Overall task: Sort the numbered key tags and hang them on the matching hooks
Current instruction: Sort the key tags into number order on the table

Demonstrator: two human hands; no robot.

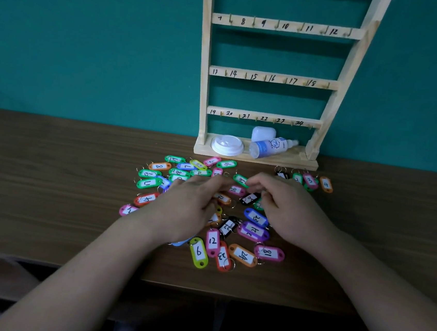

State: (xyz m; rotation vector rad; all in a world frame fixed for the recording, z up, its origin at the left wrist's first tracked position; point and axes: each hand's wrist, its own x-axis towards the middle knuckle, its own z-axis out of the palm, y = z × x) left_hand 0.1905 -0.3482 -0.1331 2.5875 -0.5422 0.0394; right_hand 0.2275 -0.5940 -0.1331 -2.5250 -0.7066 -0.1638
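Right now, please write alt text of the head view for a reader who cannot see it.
The left hand and right hand reach into a scattered pile of coloured numbered key tags on a brown table. Behind them stands a wooden rack of numbered hooks, those in view bare.

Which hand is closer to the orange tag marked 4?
Right. The right hand sits just left of orange tag 4, a little nearer the person; the left hand is farther left, past the right hand.
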